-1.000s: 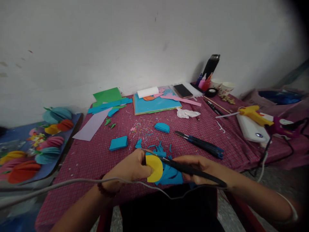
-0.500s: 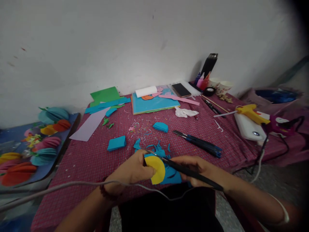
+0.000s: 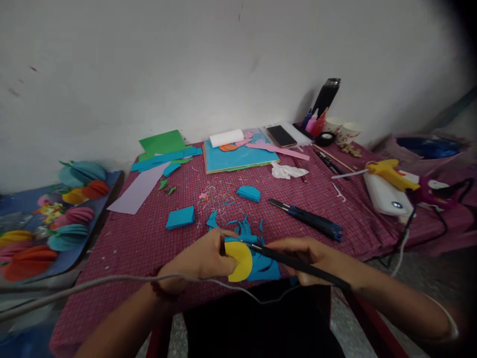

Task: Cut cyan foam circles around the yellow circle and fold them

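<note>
My left hand (image 3: 208, 258) is closed, pinching a yellow paper piece (image 3: 242, 261) with a rounded right edge; blue paper shows behind it. A long craft knife (image 3: 309, 271) with a black handle lies in the closed grip of my right hand (image 3: 313, 253). Its thin metal end points left, at the upper edge of the yellow paper by my left fingertips. Cut blue paper (image 3: 266, 268) and blue scraps lie beneath and behind both hands. Beyond them rest a blue paper stack (image 3: 180, 218), a rounded blue stack (image 3: 249, 193) and a dark blue utility knife (image 3: 309, 220).
A grey cable (image 3: 122, 278) crosses in front of my left wrist. To the right, a yellow glue gun (image 3: 391, 173) lies on a white device (image 3: 385, 196). Paper sheets (image 3: 242, 161), a phone (image 3: 281, 135) and a black flask (image 3: 327, 97) sit near the wall. Paper pumpkins (image 3: 76, 216) are at left.
The view has shifted slightly. My hands keep the same grips; the yellow paper and the knife's metal end have moved only a little.
</note>
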`<state>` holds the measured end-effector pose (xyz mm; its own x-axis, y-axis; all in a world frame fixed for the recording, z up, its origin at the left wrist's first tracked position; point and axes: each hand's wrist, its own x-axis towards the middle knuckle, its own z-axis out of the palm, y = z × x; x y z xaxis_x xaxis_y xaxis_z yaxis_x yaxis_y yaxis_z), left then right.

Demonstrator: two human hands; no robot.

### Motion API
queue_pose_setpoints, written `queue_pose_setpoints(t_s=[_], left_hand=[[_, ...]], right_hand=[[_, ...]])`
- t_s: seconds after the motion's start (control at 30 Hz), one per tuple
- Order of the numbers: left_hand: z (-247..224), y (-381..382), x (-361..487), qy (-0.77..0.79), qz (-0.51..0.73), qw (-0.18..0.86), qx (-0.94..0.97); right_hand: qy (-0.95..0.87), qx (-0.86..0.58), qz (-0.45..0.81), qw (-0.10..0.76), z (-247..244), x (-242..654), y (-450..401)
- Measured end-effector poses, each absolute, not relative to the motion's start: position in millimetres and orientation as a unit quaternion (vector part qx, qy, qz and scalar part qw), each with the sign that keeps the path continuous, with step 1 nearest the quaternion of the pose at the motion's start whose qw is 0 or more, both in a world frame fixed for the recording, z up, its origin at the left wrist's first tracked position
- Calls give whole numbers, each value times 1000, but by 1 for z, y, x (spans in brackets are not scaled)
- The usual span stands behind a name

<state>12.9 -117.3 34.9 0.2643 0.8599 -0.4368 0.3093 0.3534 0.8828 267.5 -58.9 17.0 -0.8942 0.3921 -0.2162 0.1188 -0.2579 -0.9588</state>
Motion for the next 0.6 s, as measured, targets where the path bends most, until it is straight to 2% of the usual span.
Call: queue_pose_setpoints(t_s=[0.1, 0.3, 0.5, 0.6], left_hand=[[34, -119, 12, 601, 219, 594, 488], [43, -117, 11, 565, 169, 621, 517], [45, -117, 12, 616, 156, 581, 509], [48, -116, 10, 584, 132, 602, 529]], right_hand=[[-602, -211, 766, 78, 19, 269, -56], [-621, -220, 750, 57, 25, 270, -52], [-632, -221, 742, 35, 24, 274, -50], [-641, -223, 734, 19, 24, 276, -48]])
